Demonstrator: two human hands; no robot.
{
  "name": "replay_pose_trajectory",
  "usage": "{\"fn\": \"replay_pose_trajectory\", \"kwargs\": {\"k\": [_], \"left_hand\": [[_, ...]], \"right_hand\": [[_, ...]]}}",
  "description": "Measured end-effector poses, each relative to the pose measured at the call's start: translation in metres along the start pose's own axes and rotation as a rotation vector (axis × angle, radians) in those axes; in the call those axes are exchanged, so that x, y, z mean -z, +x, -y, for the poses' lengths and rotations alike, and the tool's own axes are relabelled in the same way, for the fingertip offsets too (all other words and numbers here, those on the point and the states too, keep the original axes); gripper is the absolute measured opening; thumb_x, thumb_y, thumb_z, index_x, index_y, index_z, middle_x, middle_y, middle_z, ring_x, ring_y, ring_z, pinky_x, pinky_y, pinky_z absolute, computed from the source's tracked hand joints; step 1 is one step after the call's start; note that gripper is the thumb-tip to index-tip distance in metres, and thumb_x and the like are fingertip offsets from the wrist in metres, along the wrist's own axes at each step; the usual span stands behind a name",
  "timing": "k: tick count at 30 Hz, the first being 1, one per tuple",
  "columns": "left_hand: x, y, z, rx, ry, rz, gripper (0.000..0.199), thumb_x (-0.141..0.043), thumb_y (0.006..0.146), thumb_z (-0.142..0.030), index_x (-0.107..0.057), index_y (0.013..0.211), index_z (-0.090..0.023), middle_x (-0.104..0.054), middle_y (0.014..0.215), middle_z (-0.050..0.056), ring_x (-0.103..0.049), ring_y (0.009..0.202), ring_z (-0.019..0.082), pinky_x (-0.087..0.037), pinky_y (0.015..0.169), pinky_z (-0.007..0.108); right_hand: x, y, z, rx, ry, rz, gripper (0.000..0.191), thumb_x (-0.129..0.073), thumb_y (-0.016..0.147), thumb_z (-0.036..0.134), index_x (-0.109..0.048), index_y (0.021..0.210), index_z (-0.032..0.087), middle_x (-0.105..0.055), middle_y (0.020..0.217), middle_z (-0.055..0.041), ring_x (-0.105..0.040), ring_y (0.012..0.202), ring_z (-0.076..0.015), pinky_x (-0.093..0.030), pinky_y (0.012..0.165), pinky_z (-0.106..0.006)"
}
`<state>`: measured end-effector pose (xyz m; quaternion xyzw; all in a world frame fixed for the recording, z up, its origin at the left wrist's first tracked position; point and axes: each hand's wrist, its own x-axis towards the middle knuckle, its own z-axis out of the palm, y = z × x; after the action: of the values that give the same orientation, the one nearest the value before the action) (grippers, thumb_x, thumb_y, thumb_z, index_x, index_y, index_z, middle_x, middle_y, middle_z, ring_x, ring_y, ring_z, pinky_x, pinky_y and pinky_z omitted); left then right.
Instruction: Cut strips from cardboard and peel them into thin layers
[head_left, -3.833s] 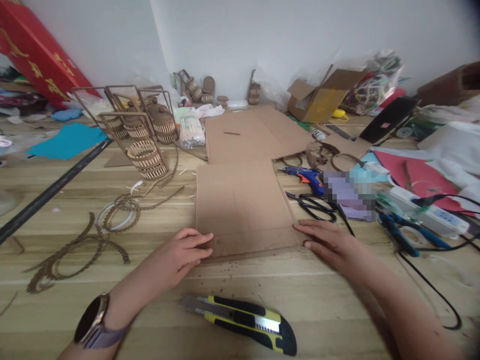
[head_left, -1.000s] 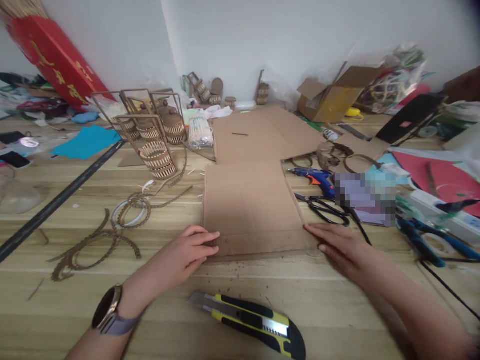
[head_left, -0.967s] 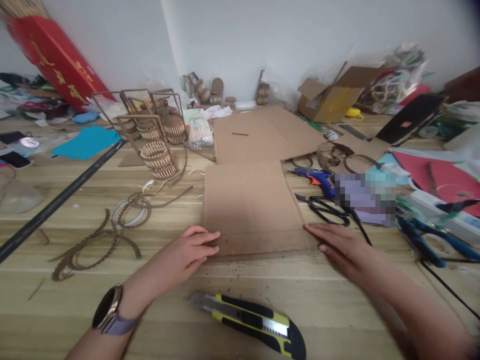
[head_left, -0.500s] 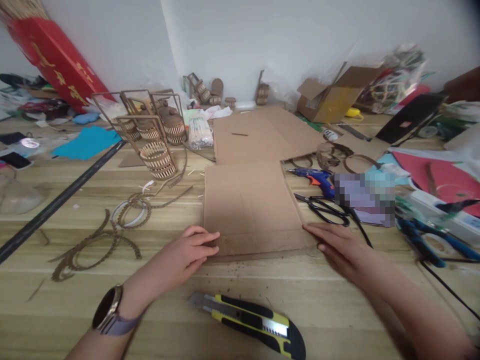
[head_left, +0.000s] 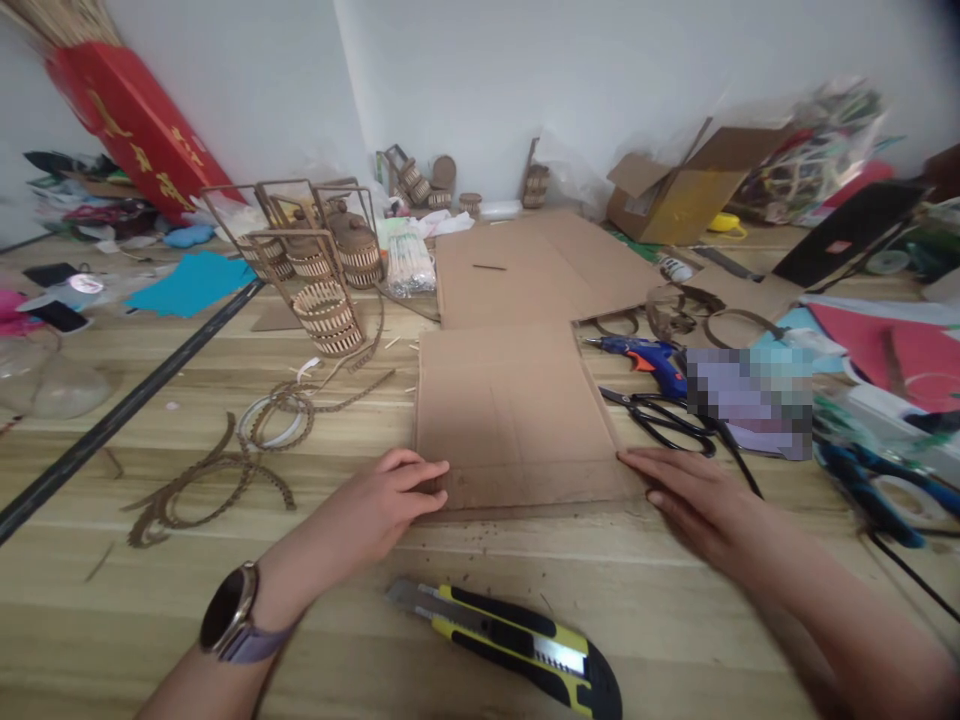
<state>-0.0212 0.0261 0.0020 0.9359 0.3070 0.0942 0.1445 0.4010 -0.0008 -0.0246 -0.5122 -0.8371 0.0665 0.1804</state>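
Observation:
A flat piece of brown cardboard [head_left: 517, 400] lies on the wooden table in front of me, with a crease line across its near part. My left hand [head_left: 394, 500] holds its near left edge, fingertips on top and the thumb close to the corner. At the near right edge, my right hand [head_left: 690, 500] grips the same cardboard with fingers stretched along the side. A yellow and black utility knife [head_left: 517, 645] rests on the table between my forearms, its blade end pointing left. Behind the piece lies a larger cardboard sheet [head_left: 540, 260] with a thin dark stick on it.
Small woven baskets with tall handles [head_left: 326, 315] stand at the back left, above coiled brown strips [head_left: 225, 490]. To the right lie a blue glue gun [head_left: 645, 362], black scissors [head_left: 667, 420] and blue-handled pliers [head_left: 870, 490]. An open cardboard box [head_left: 690, 190] stands by the wall.
The whole view has shifted slightly, so everything appears a little further right. Both hands keep their places on the cardboard, and the knife lies as before.

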Motion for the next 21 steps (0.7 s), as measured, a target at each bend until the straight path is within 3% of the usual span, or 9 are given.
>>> {"fn": "replay_pose_trajectory", "kwargs": {"k": [4,7,10,13,17,21], "left_hand": [[0.01,0.008,-0.009,0.061,0.095,0.054,0.04,-0.045,0.09,0.001,-0.073,0.108,-0.02,-0.059,0.13,0.009,-0.05,0.115,0.023,-0.048,0.097,0.037],[0.016,0.02,-0.016,0.116,0.064,0.158,0.035,-0.045,0.092,-0.002,-0.073,0.101,-0.019,-0.061,0.116,0.007,-0.056,0.102,0.019,-0.049,0.088,0.03],[0.02,0.039,-0.022,0.101,0.065,0.29,0.047,-0.042,0.089,0.003,-0.068,0.12,-0.021,-0.062,0.109,0.005,-0.059,0.092,0.016,-0.047,0.08,0.025],[0.027,0.064,-0.027,0.025,0.121,0.412,0.063,-0.043,0.089,0.002,-0.053,0.142,-0.031,-0.061,0.102,0.005,-0.06,0.087,0.016,-0.043,0.071,0.024],[0.038,0.099,-0.04,0.012,0.185,0.565,0.07,-0.052,0.092,-0.012,-0.034,0.153,-0.041,-0.065,0.092,0.003,-0.061,0.073,0.019,-0.037,0.058,0.024],[0.045,0.124,-0.058,0.021,0.293,0.683,0.082,-0.047,0.09,-0.004,-0.02,0.156,-0.044,-0.07,0.087,0.003,-0.064,0.067,0.019,-0.039,0.057,0.024]], "right_hand": [[-0.009,-0.005,-0.01,0.021,0.02,-0.038,0.043,-0.045,0.097,0.037,-0.056,0.138,0.027,-0.065,0.132,-0.0109,-0.062,0.119,-0.0269,-0.052,0.1,-0.047],[-0.01,-0.005,-0.012,0.024,0.023,-0.037,0.043,-0.044,0.097,0.036,-0.056,0.137,0.027,-0.065,0.131,-0.0112,-0.062,0.119,-0.0273,-0.052,0.1,-0.048],[-0.004,-0.001,-0.007,0.009,0.013,-0.003,0.043,-0.044,0.097,0.036,-0.059,0.135,0.025,-0.067,0.129,-0.0126,-0.063,0.118,-0.0279,-0.053,0.099,-0.049],[0.001,0.004,-0.002,0.011,0.02,0.03,0.042,-0.044,0.096,0.033,-0.061,0.134,0.023,-0.068,0.127,-0.0134,-0.064,0.116,-0.028,-0.054,0.097,-0.049],[0.005,0.007,0.005,0.003,0.034,0.014,0.042,-0.042,0.096,0.032,-0.064,0.13,0.022,-0.069,0.125,-0.0142,-0.064,0.115,-0.0279,-0.054,0.097,-0.049],[0.007,0.005,0.011,-0.028,0.032,0.046,0.043,-0.04,0.097,0.028,-0.063,0.132,0.019,-0.067,0.129,-0.0151,-0.062,0.119,-0.027,-0.052,0.1,-0.049]]}}
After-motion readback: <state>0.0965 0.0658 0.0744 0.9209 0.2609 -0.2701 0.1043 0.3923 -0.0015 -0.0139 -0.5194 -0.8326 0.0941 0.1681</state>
